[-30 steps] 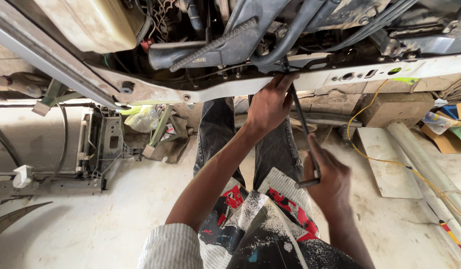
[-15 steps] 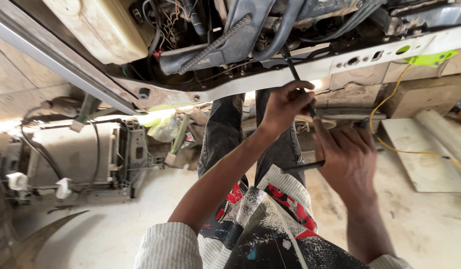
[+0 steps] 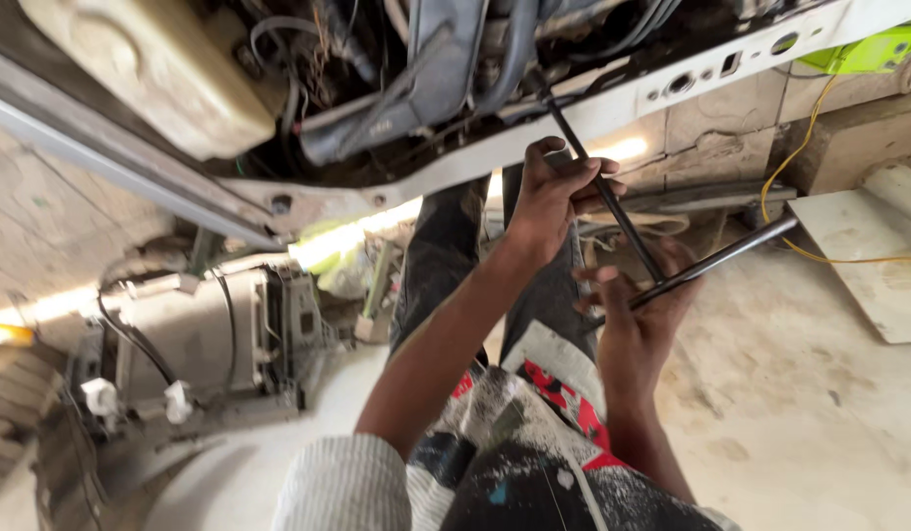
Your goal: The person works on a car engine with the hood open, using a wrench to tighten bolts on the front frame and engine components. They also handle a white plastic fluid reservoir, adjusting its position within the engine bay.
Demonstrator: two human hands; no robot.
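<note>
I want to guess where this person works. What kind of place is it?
Probably a car repair workshop. Above is an open vehicle front with hoses and a pale fluid tank. The left hand and right hand hold a long T-shaped wrench, and a removed car part lies on the dusty floor.

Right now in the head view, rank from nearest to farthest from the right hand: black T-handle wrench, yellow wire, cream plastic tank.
1. black T-handle wrench: in the right hand.
2. yellow wire: upper right.
3. cream plastic tank: far upper left.
</note>
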